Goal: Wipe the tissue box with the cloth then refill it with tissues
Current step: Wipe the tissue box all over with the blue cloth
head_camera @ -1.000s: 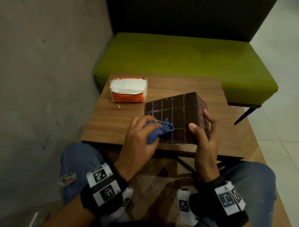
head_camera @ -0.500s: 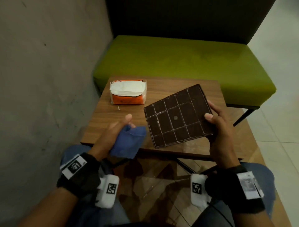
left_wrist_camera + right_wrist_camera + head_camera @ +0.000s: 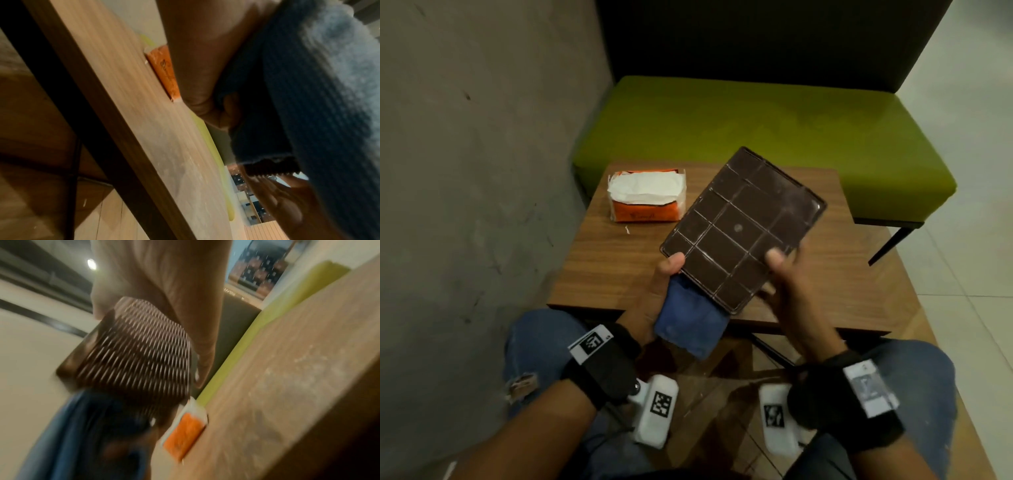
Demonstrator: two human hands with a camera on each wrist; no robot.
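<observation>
The dark brown tissue box [image 3: 743,226] is lifted off the table, its gridded underside facing me. My right hand [image 3: 782,270] grips its near right edge, thumb on the grid. My left hand [image 3: 671,270] holds the near left corner with the thumb on top and the blue cloth [image 3: 688,322] pressed under the box, its end hanging down. In the right wrist view the box's woven side [image 3: 139,353] shows above the cloth [image 3: 82,426]. The left wrist view is filled by the cloth [image 3: 298,113]. The orange tissue pack [image 3: 645,197] lies at the table's far left.
The small wooden table [image 3: 602,267] stands between my knees and a green bench [image 3: 756,116]. A grey wall [image 3: 465,171] runs close along the left. Tiled floor [image 3: 979,257] lies to the right.
The box was lifted off the table and turned so its underside faces me. My left hand with the cloth moved from beside the box to under its near left corner.
</observation>
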